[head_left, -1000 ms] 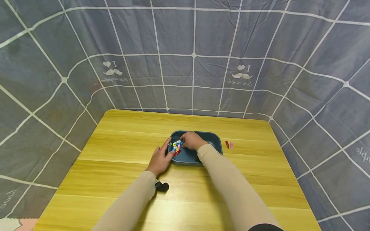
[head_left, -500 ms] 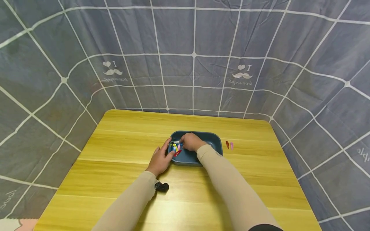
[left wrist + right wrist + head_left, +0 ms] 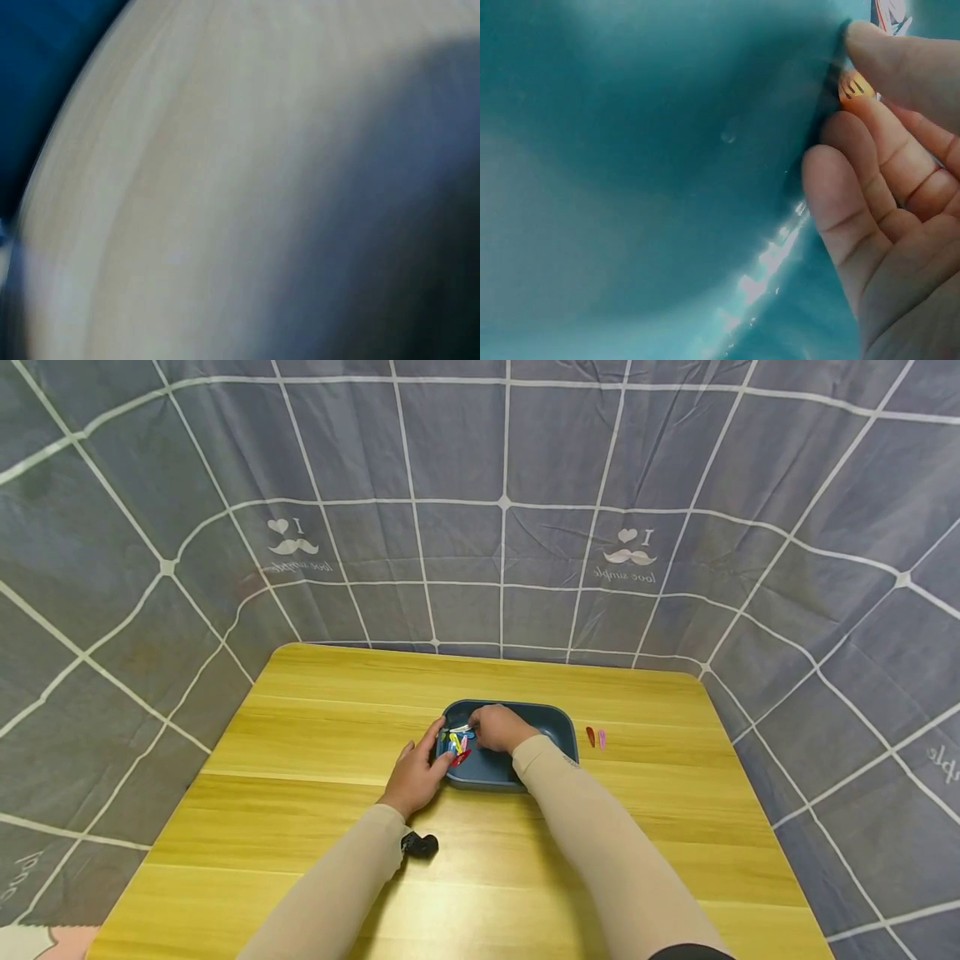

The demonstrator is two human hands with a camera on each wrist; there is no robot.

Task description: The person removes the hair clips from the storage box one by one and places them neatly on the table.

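Observation:
My left hand (image 3: 414,779) rests against the left end of a dark blue tray (image 3: 551,710), its fingers along the left rim and its thumb over the near corner. Inside that end lie several small colourful hair clips (image 3: 463,757), among them yellow, pink, red and blue ones. My right hand (image 3: 498,727) reaches into the tray beside them, fingers bent. In the right wrist view an orange hair clip (image 3: 853,87) shows between thumb and index fingertip, and the hand (image 3: 892,180) pinches it. The left wrist view is blurred and shows no fingers.
On the wooden table (image 3: 322,710), right of the tray, lie a dark red clip (image 3: 590,737) and a pink clip (image 3: 602,739). A black object (image 3: 420,845) sits by the left wrist. A grey gridded curtain (image 3: 465,543) encloses the table.
My right fingers shift slightly among the clips, and a pale clip by the fingertips changes position. The left hand and tray stay in place.

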